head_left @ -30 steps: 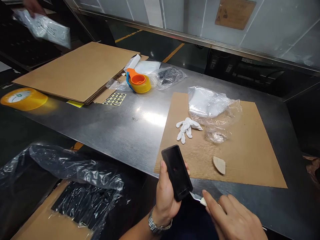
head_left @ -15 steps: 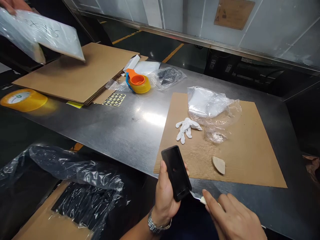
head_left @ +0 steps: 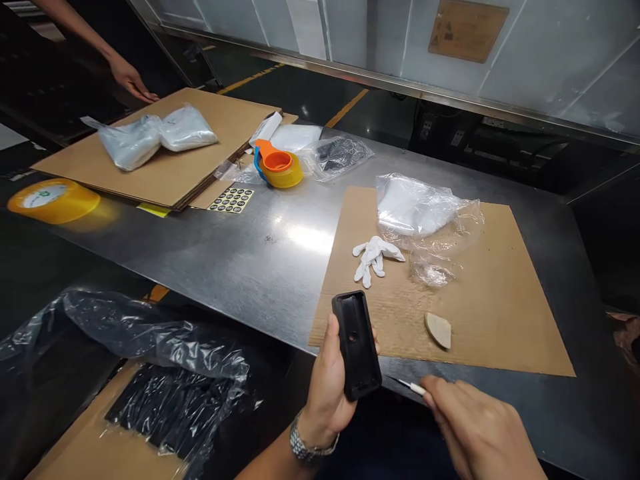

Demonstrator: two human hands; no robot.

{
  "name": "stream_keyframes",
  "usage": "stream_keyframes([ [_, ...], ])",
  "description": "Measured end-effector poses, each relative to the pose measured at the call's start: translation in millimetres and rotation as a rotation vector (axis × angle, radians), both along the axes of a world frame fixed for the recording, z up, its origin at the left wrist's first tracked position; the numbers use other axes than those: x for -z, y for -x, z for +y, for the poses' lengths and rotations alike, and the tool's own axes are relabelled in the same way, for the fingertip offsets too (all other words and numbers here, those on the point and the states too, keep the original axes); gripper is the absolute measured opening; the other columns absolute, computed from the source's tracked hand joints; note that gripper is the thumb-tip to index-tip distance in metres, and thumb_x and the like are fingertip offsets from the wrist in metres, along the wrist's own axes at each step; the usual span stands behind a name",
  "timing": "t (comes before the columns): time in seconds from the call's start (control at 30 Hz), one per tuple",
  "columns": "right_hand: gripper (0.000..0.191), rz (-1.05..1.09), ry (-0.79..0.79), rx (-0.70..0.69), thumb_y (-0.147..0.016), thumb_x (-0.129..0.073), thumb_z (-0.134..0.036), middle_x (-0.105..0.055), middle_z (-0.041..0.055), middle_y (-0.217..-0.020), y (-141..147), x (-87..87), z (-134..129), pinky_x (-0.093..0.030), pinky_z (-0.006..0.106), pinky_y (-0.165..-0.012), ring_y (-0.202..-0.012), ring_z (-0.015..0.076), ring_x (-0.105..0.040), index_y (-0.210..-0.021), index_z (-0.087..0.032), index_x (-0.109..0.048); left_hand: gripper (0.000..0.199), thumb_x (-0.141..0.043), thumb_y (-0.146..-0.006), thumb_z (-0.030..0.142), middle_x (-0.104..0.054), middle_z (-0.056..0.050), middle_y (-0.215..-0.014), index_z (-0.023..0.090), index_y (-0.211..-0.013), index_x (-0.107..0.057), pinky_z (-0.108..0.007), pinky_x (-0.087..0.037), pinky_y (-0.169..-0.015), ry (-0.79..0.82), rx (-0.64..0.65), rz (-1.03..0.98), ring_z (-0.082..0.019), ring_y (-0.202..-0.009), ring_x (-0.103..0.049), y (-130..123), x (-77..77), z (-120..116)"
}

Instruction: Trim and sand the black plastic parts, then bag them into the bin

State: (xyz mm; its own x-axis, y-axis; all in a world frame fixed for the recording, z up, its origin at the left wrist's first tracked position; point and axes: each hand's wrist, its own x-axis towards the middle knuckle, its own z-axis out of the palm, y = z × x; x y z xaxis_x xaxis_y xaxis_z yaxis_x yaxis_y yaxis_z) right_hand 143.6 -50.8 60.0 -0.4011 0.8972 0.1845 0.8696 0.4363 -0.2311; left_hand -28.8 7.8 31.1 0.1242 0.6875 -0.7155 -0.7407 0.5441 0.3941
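Observation:
My left hand (head_left: pixel 327 387) is wrapped round a black rectangular tray-like part (head_left: pixel 356 347), hollow side up, with a small hole in its middle. In my right hand (head_left: pixel 473 420) is a small knife (head_left: pixel 410 387) with a white handle; its blade points left, a little apart from the part's lower right edge. Beyond them, on a cardboard sheet (head_left: pixel 505 293), lie a white glove (head_left: pixel 375 257), a wedge-shaped beige piece (head_left: pixel 439 331) and a clear plastic bag (head_left: pixel 420 207) with white material inside.
Two plastic-wrapped packs (head_left: pixel 187 127) lie on stacked cardboard (head_left: pixel 165 180), near another person's hand (head_left: pixel 131 79). A tape dispenser (head_left: pixel 277 163), tape roll (head_left: pixel 53 200) and sticker sheet (head_left: pixel 233 200) are on the metal table (head_left: pixel 220 260). Lower left, plastic-lined box holds black parts (head_left: pixel 165 407).
The knife has drawn back from the black part, which has turned slightly in my left hand. The other person's packs have come down onto the stacked cardboard and been let go.

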Motion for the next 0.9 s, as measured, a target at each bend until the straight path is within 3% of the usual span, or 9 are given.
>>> stream_keyframes([
  [0.1, 0.039, -0.016, 0.035, 0.021, -0.097, -0.024, -0.027, -0.046, -0.0062, -0.045, 1.5, -2.8, 4.9, -0.021, 0.025, -0.039, -0.036, 0.0079, -0.044, -0.063, -0.021, -0.043, 0.048, -0.049, -0.080, 0.054, -0.063, -0.007, -0.070, 0.009, -0.083, -0.065, -0.020, -0.047, -0.051, -0.008, 0.044, -0.025, -0.011, -0.055, -0.055, 1.2, 0.0, 0.4],
  [0.5, 0.037, -0.182, 0.049, -0.051, -0.098, -0.018, -0.029, -0.051, -0.0076, -0.044, 6.0, -1.1, 10.5, -0.014, 0.029, -0.039, -0.034, 0.0108, -0.051, -0.067, -0.023, -0.038, 0.042, -0.051, -0.081, 0.051, -0.066, -0.006, -0.069, 0.011, -0.084, -0.066, -0.020, -0.048, -0.053, -0.014, 0.065, -0.057, -0.012, -0.057, -0.059, 1.6, 1.4, -0.6],
  [0.7, 0.038, -0.201, 0.046, -0.057, -0.098, -0.017, -0.030, -0.049, -0.0078, -0.042, 6.4, -1.9, 10.7, -0.012, 0.029, -0.039, -0.031, 0.0111, -0.048, -0.066, -0.023, -0.037, 0.039, -0.053, -0.080, 0.049, -0.067, -0.006, -0.072, 0.013, -0.087, -0.066, -0.022, -0.051, -0.066, -0.022, 0.052, -0.036, -0.013, -0.068, -0.061, 1.0, 2.8, 0.0],
  [0.9, 0.036, -0.224, 0.060, -0.073, -0.098, -0.016, -0.029, -0.050, -0.0075, -0.043, 6.3, -1.5, 11.2, -0.010, 0.030, -0.040, -0.031, 0.0121, -0.050, -0.068, -0.023, -0.036, 0.045, -0.052, -0.079, 0.053, -0.065, -0.007, -0.071, 0.010, -0.083, -0.065, -0.022, -0.050, -0.059, -0.027, 0.091, 0.016, -0.012, -0.060, -0.059, 0.9, 4.3, -1.7],
])
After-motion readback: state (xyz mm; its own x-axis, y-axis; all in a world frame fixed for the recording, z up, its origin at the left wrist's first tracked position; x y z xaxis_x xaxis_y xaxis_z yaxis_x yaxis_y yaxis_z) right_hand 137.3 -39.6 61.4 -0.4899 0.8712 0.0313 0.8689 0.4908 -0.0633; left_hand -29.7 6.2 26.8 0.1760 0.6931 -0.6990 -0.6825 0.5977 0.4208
